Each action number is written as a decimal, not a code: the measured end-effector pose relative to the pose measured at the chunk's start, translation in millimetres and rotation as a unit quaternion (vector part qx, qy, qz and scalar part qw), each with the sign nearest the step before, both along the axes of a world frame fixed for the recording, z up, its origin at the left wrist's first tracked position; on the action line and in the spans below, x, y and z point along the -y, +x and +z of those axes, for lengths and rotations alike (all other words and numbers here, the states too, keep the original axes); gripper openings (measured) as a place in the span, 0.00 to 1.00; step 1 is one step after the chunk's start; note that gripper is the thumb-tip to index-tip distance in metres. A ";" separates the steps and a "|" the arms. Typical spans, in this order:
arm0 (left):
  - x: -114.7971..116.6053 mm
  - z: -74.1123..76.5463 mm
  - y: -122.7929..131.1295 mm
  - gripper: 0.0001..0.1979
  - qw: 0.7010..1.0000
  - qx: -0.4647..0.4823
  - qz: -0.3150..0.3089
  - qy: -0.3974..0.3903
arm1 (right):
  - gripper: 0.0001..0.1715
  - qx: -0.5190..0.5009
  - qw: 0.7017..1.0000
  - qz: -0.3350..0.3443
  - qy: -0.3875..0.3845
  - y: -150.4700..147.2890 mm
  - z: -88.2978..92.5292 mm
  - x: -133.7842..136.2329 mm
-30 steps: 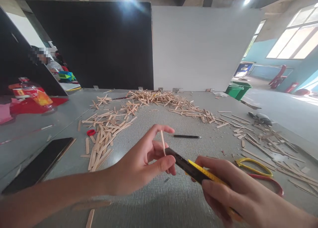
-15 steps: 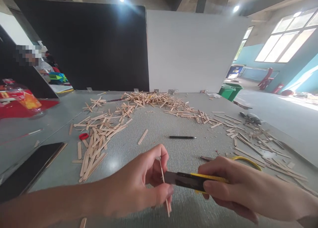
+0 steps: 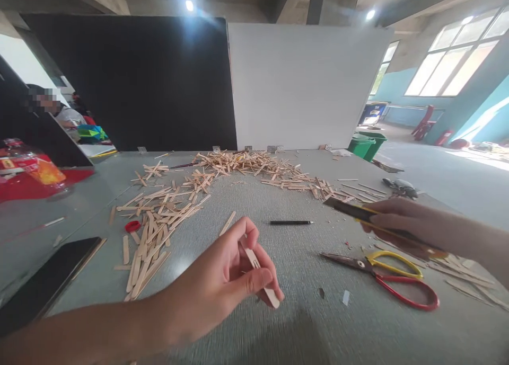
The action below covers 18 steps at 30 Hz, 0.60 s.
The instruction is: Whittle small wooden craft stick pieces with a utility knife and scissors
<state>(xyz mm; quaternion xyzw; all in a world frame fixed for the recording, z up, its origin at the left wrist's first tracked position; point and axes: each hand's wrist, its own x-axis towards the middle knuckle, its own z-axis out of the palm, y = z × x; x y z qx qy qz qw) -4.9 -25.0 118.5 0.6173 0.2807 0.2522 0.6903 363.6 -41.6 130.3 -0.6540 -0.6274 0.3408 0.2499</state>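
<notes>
My left hand is closed in a pinch on a short wooden stick, held low over the grey table. My right hand is out to the right, fingers wrapped round a yellow-and-black utility knife whose blade end points left. Yellow-and-red scissors lie on the table just below the right hand. A black pen lies between the two hands, further back.
Heaps of wooden sticks spread over the left and back of the table. A black phone lies at the left edge near a small red ring. Black and white boards stand behind. A person sits far left.
My right hand has pulled the knife away from the stick and swung it right and up. The left hand keeps the stick, now turned flatter. The scissors are uncovered.
</notes>
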 end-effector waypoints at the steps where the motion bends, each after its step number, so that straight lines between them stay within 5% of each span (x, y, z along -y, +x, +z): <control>1: 0.3 0.3 2.0 0.21 1.000 0.002 -0.010 -0.004 | 0.24 -0.011 0.998 0.042 -0.044 -1.4 -1.9 -4.1; 3: 1.8 0.2 4.1 0.21 0.999 0.000 -0.028 -0.016 | 0.21 -0.015 0.987 0.113 -0.112 -11.6 -6.1 -7.7; 7: 4.8 0.6 1.6 0.18 0.999 0.000 -0.019 -0.031 | 0.24 0.019 0.983 0.138 -0.117 -37.9 -12.3 3.7; 11: 6.4 3.6 -0.5 0.22 0.999 -0.019 0.032 -0.016 | 0.27 -0.085 0.985 0.098 -0.111 -53.2 -12.6 30.1; 18: 9.3 8.5 -1.7 0.13 0.995 -0.047 0.066 0.059 | 0.30 -0.062 0.996 0.031 -0.055 -81.9 -10.7 70.7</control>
